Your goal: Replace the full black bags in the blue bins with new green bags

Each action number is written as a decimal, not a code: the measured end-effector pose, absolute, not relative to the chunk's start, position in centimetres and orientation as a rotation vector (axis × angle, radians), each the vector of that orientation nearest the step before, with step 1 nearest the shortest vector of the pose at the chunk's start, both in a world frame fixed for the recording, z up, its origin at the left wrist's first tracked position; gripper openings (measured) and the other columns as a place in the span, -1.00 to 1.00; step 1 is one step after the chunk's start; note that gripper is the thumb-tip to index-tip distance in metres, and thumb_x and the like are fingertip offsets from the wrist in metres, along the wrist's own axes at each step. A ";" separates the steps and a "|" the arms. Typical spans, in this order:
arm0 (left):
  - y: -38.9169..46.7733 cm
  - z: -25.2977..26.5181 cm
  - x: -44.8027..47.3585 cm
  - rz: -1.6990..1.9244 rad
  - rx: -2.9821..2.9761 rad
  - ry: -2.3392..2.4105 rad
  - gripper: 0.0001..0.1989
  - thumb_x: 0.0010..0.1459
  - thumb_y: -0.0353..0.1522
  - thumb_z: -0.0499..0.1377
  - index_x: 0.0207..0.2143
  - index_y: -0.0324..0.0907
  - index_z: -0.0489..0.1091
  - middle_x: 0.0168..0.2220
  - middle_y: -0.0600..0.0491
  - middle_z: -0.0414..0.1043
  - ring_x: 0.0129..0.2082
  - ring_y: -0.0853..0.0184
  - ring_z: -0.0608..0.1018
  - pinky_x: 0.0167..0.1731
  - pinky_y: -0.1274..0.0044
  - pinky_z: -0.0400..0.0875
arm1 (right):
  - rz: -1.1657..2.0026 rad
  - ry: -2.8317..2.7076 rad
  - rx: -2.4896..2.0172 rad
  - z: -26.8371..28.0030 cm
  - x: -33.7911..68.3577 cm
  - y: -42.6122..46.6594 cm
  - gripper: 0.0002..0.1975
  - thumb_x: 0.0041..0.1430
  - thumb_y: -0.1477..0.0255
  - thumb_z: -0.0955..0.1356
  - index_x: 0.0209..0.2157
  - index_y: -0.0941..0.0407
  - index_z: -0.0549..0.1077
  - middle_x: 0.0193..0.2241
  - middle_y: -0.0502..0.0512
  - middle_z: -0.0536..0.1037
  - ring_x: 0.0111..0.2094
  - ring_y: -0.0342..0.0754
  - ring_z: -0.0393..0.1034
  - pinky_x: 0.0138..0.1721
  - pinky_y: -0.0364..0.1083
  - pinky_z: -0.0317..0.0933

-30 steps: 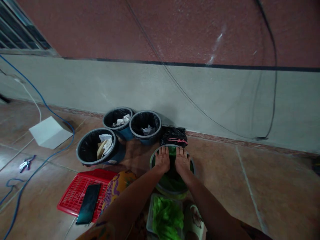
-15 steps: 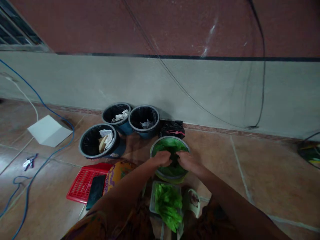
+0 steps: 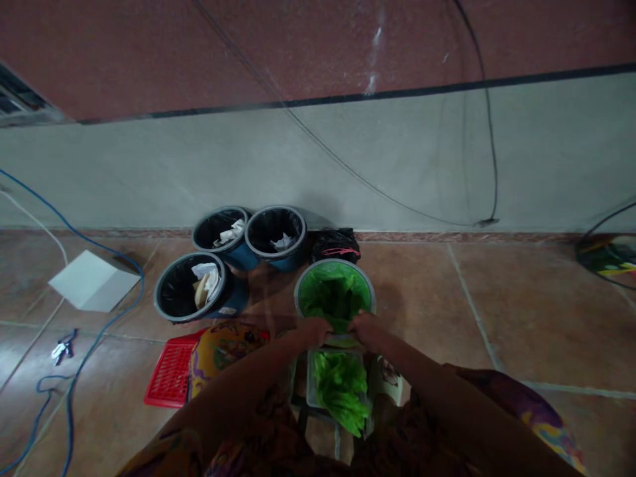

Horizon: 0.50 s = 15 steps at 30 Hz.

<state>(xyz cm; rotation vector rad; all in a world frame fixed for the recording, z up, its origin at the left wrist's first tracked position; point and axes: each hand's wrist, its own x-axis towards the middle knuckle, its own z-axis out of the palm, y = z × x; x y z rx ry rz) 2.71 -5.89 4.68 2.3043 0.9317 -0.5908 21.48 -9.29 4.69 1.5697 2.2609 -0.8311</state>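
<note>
A round bin with a grey rim stands in front of me, lined with a thin green plastic bag that hangs in folds inside. At its near rim, my left hand is closed on the bag's edge. My right hand grips the same edge a little to the right, fingers curled. Just below both hands, a clear tray holds a crumpled bright green bundle, thin and shiny like plastic. Beside it is a white cup-like container, partly covered by my right forearm.
Three black-lined bins with paper waste stand left, beside a tied black bag at the wall. A red basket, keys, a blue cable and a white box lie leftward on the tiles.
Both hands have moved from inside the bin back to its near rim. My view has shifted slightly, and the phone by the red basket is now out of sight.
</note>
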 end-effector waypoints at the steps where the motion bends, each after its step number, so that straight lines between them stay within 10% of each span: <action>1: -5.8 4.6 2.8 -0.595 2.302 0.930 -0.71 0.21 -0.33 0.04 -0.19 -0.17 0.55 -0.23 -0.04 0.58 -0.20 0.17 0.57 -0.24 0.46 0.41 | -0.853 2.257 1.582 4.6 21.5 -9.3 -0.74 0.11 0.51 0.29 -0.31 0.11 0.63 -0.33 0.19 0.63 -0.19 0.06 0.40 -0.17 -0.08 0.17; 15: -6.0 4.9 2.7 -0.590 2.322 0.984 -0.73 0.19 -0.29 0.09 -0.20 -0.15 0.55 -0.23 -0.06 0.57 -0.18 0.16 0.57 -0.22 0.42 0.44 | -0.877 2.276 1.641 4.0 21.3 -9.7 -0.73 0.10 0.53 0.27 -0.24 0.18 0.58 -0.21 0.23 0.60 -0.11 0.08 0.42 -0.11 -0.06 0.18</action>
